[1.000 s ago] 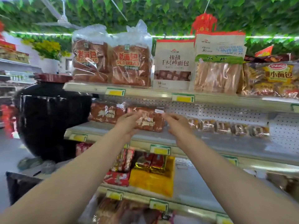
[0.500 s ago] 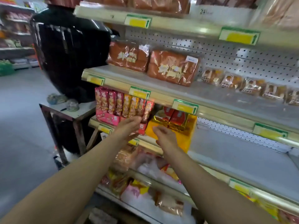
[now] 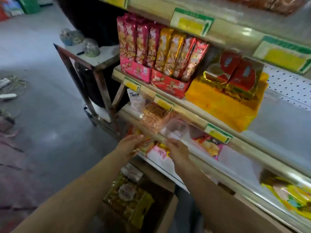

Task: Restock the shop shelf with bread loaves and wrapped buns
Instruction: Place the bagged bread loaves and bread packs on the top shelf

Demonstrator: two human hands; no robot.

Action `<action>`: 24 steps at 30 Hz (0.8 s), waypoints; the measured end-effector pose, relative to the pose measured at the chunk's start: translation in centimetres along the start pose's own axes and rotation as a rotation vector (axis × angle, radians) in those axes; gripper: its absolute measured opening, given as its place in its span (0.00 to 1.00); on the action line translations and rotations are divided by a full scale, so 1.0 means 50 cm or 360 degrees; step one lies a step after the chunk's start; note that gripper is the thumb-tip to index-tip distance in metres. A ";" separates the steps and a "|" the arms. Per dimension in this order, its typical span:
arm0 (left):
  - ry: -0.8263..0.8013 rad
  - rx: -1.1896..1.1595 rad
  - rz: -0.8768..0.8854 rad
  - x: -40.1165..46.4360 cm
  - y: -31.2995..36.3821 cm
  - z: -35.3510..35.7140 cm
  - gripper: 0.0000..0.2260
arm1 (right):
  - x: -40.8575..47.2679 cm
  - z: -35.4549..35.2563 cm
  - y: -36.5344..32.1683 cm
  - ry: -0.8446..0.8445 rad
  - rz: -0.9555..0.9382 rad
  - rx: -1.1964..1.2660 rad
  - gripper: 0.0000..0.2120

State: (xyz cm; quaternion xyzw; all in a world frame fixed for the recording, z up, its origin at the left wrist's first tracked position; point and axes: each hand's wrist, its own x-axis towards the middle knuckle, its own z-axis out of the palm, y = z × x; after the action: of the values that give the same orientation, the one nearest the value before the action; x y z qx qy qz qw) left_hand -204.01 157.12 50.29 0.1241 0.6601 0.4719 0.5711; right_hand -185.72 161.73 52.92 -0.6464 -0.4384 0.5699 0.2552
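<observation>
Before the lower shelf edge (image 3: 193,158), left hand (image 3: 129,145) and right hand (image 3: 178,151) hover apart.

Biscuit packs (image 3: 161,47) stood on a shelf (image 3: 168,96), foil boxes (image 3: 235,76) just right of them, wrapped buns (image 3: 154,116) on the shelf below, a carton (image 3: 151,190) beneath, a side table (image 3: 94,54) left of the shelves.

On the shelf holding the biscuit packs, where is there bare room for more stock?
That shelf is bare right of the yellow display box, along the pegboard back. Its left end is crowded: biscuit packs stand tight together in their trays. Both hands, left and right, are lower down.
</observation>
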 end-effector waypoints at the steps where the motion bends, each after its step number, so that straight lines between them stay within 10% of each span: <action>1: -0.0006 0.0009 -0.0062 0.017 -0.021 -0.012 0.07 | 0.017 0.017 0.031 0.0001 0.0009 -0.0062 0.05; 5: -0.0032 0.0032 -0.0209 0.093 -0.104 -0.064 0.03 | 0.086 0.082 0.156 -0.0087 0.0149 -0.0340 0.24; 11: 0.0011 -0.0061 -0.0346 0.204 -0.242 -0.129 0.01 | 0.142 0.148 0.281 -0.0227 0.0354 -0.0365 0.05; 24: 0.0225 -0.0097 -0.0431 0.426 -0.526 -0.254 0.06 | 0.332 0.341 0.597 -0.0310 0.0500 -0.0430 0.16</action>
State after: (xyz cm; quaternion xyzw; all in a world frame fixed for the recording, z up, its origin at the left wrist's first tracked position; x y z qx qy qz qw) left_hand -211.96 152.23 15.37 -0.0170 0.6948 0.4180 0.5851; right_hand -194.45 158.57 15.91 -0.6769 -0.4274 0.5985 0.0308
